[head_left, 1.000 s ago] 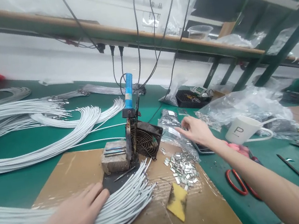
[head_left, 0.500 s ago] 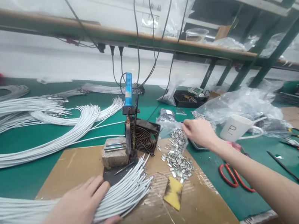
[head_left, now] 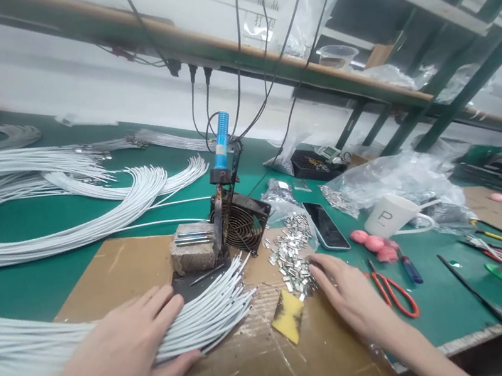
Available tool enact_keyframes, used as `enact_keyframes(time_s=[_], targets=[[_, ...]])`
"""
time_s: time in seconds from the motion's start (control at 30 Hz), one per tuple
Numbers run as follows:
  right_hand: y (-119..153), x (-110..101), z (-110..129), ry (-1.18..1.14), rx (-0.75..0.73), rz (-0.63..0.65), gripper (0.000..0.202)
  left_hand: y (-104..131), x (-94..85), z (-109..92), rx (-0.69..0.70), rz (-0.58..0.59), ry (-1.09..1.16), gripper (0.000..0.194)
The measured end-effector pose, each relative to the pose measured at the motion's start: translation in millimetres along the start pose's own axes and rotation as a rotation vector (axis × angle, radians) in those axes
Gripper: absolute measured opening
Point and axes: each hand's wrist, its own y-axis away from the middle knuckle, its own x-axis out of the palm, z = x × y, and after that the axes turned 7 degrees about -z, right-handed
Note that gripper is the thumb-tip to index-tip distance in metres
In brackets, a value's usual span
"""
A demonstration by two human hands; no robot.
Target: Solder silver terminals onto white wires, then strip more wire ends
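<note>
My left hand [head_left: 133, 343] lies spread over a thick bundle of white cables [head_left: 208, 312], its thumb along the near side of the bundle. My right hand [head_left: 351, 293] is at the right edge of a pile of small metal connectors [head_left: 290, 255], fingertips touching them; whether a piece is between the fingers is hidden. A yellow sponge [head_left: 288, 317] lies between the hands. Behind the cable tips stand a blue-handled soldering iron [head_left: 222, 145] on a stand, a block [head_left: 193, 254] with metal bars on top, and a black fan [head_left: 242, 224].
Right of the pile lie a phone [head_left: 326, 225], pink lumps [head_left: 375, 244], red-handled scissors [head_left: 394, 295], a screwdriver [head_left: 410, 269] and a white mug [head_left: 391, 215]. More white cable bundles [head_left: 72, 232] curve across the left. A shelf [head_left: 191, 48] with hanging cords spans the back.
My right hand has moved toward me from the plastic bag behind the connectors to the pile's near right edge, uncovering the phone. My left hand stays on the cables. The view has shifted slightly.
</note>
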Motion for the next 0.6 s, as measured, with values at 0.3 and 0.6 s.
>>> enact_keyframes(time_s=[0.3, 0.6], targets=[[35, -10, 24, -0.328, 0.099, -0.133, 0.040, -5, -4.5, -4, 0.071, 0.159, -0.114, 0.050], [199, -12, -46, -0.557, 0.973, -0.701, 0.043, -8, -6.7, 0, 0.059, 0.258, -0.237, 0.053]])
